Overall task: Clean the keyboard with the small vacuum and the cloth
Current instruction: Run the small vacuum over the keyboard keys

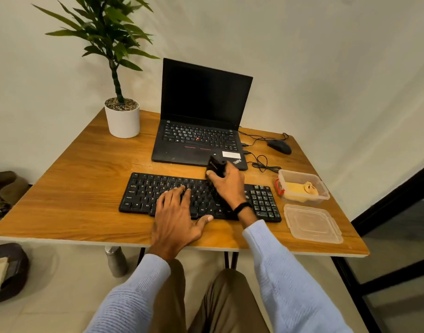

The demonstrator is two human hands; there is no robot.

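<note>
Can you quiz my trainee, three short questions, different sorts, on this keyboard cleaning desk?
1. True or false: the right hand grips the small vacuum.
2. Where is the cloth? A) on the keyboard B) in the open container C) on the laptop
3. Fill in: the left hand rests on the ____.

Key: 1 true; 2 B; 3 keyboard.

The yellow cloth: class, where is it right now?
In the head view, the yellow cloth lies inside the open plastic container at the table's right, beside the keyboard.
</note>
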